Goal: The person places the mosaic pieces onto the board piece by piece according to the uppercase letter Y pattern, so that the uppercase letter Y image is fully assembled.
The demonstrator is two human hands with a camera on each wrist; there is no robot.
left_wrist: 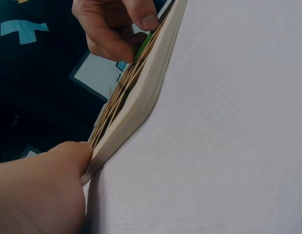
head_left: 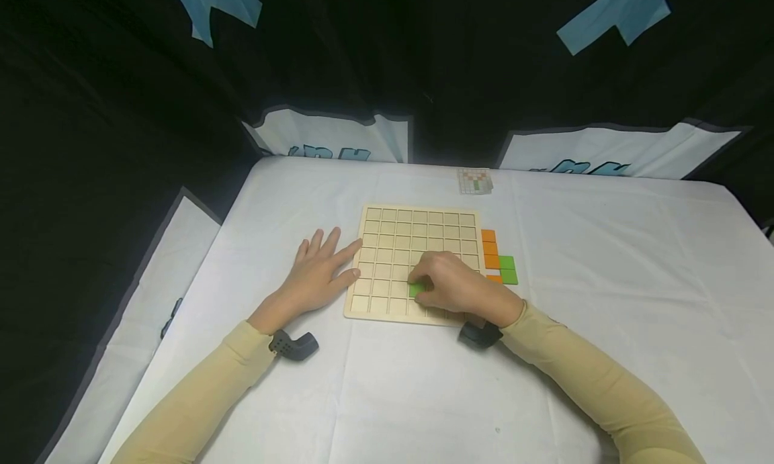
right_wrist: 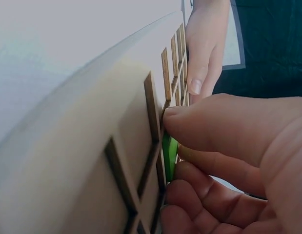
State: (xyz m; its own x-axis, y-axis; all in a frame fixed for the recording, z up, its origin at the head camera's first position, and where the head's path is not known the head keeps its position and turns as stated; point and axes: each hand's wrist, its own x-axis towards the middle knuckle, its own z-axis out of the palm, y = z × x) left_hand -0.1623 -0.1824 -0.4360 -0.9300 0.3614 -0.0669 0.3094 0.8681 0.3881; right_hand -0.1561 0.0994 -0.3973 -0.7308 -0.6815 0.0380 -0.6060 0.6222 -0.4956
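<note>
A pale wooden grid board (head_left: pixel 382 269) with square recesses lies flat on the white table. My right hand (head_left: pixel 450 283) is over its lower middle, thumb and fingers pinching a green square tile (head_left: pixel 415 289) at one of the recesses. In the right wrist view the green tile (right_wrist: pixel 169 156) stands between thumb and fingertips, close against the grid ribs. My left hand (head_left: pixel 317 274) lies with spread, straight fingers at the board's left edge, thumb and index fingertip touching the rim. The left wrist view shows the left thumb (left_wrist: pixel 72 156) against the board's edge.
Right of the board lie several orange tiles (head_left: pixel 490 247) in a column, with green tiles (head_left: pixel 508 270) beside them. A small printed grid card (head_left: pixel 474 180) sits behind the board. Black curtains with blue tape (head_left: pixel 623 11) hang behind the white table (head_left: pixel 423 397).
</note>
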